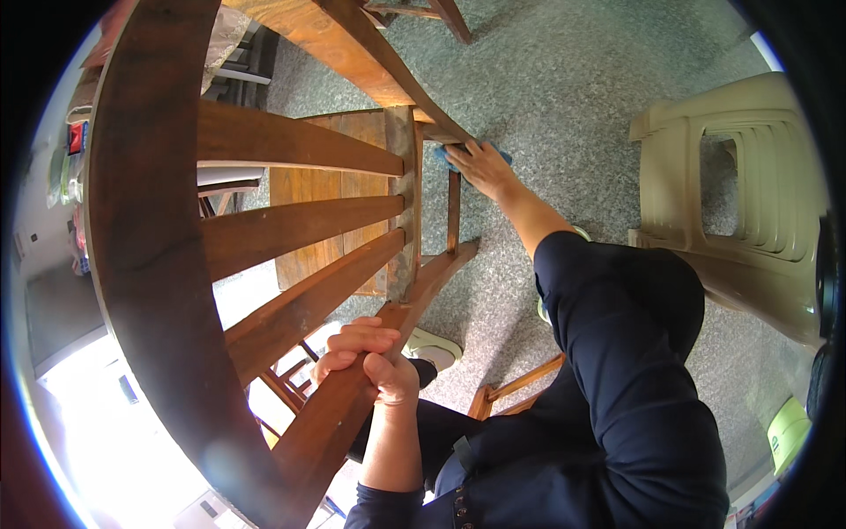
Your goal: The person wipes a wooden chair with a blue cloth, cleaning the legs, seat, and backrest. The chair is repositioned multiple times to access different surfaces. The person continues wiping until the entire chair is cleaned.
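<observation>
A wooden chair with a slatted back stands before me, its curved top rail [152, 198] close to the camera at the left. My left hand [370, 360] is wrapped around the near upright [330, 410] of the chair back, thumb on top. Lower down, my right hand [479, 168] presses a blue cloth [444, 157] against the far rear leg, just below the seat; its fingers lie over the cloth. Beyond the slats [297, 142] shows the plank seat [324, 211]. A thin stretcher [454, 211] joins the rear legs.
Stacked beige plastic stools or chairs [667, 178] stand on the speckled floor [568, 99] at the right. Part of another wooden piece [453, 20] shows at the top, and a wooden frame [482, 400] is beside my legs. A green container [786, 433] sits at lower right.
</observation>
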`<state>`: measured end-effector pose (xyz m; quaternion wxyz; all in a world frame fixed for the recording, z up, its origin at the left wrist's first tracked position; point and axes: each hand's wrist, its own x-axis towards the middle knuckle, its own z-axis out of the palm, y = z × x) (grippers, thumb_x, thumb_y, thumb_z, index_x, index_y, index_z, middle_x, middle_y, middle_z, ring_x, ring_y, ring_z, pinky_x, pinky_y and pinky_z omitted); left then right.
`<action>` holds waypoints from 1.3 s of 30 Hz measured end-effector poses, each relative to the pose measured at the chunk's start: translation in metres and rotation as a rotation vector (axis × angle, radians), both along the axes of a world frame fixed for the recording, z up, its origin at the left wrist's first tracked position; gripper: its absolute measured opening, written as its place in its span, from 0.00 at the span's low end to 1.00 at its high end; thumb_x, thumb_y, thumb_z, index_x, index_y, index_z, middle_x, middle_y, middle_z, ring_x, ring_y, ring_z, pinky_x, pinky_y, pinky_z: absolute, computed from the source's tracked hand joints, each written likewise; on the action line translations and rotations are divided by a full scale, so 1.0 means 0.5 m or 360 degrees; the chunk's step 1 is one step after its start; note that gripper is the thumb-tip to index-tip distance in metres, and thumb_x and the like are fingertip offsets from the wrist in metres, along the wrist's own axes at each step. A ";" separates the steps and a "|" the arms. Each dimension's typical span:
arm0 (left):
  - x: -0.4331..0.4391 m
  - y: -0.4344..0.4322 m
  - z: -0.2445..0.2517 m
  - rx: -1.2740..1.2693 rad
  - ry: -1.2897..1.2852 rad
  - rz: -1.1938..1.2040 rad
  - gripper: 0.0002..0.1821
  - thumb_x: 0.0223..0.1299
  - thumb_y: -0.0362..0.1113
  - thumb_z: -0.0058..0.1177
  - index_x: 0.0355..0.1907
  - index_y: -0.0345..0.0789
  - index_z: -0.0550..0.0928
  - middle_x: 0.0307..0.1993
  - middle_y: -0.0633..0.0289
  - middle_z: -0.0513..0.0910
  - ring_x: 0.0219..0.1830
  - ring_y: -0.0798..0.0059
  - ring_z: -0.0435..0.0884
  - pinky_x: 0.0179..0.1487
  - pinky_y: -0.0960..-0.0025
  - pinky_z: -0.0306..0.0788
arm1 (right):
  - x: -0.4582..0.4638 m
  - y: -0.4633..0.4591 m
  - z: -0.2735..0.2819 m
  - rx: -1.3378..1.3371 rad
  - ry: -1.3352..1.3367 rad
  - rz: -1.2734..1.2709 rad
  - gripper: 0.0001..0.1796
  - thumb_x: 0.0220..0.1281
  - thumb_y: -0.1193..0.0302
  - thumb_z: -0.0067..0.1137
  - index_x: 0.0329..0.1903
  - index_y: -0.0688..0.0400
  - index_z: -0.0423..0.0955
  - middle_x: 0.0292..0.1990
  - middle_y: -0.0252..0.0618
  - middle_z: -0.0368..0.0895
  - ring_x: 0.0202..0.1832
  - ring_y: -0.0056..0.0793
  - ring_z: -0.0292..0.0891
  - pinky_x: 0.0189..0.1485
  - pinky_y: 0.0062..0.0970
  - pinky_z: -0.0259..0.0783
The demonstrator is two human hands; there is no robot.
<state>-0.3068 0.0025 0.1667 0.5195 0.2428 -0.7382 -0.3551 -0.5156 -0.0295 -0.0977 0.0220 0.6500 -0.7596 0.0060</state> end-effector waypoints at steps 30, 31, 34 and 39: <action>0.002 0.001 -0.002 -0.0122 0.0003 0.0031 0.17 0.64 0.45 0.49 0.44 0.40 0.60 0.24 0.66 0.70 0.22 0.77 0.71 0.36 0.68 0.70 | 0.095 0.045 -0.149 -0.0776 -0.1457 -0.1487 0.17 0.49 0.81 0.54 0.44 0.56 0.77 0.45 0.35 0.78 0.42 0.31 0.73 0.44 0.32 0.70; 0.004 -0.001 0.000 -0.0122 -0.0015 0.0023 0.17 0.64 0.45 0.49 0.44 0.40 0.59 0.24 0.65 0.70 0.21 0.77 0.71 0.36 0.69 0.70 | 0.103 0.044 -0.170 -0.0929 -0.2034 -0.1933 0.15 0.49 0.80 0.52 0.42 0.57 0.77 0.42 0.37 0.79 0.38 0.31 0.73 0.41 0.33 0.70; -0.003 -0.002 -0.015 -0.0175 -0.0033 0.0031 0.10 0.68 0.42 0.38 0.41 0.39 0.60 0.23 0.68 0.65 0.22 0.82 0.67 0.38 0.72 0.66 | 0.085 -0.005 -0.197 -0.1365 -0.3103 -0.2217 0.11 0.53 0.75 0.47 0.40 0.60 0.75 0.30 0.39 0.76 0.27 0.31 0.71 0.28 0.34 0.68; 0.000 -0.004 -0.014 -0.0182 0.0006 0.0005 0.09 0.68 0.41 0.39 0.42 0.40 0.61 0.23 0.69 0.65 0.23 0.82 0.66 0.39 0.72 0.65 | 0.106 -0.095 -0.111 -0.0686 -0.2746 -0.1724 0.21 0.53 0.75 0.42 0.51 0.67 0.70 0.40 0.56 0.79 0.42 0.57 0.74 0.45 0.47 0.68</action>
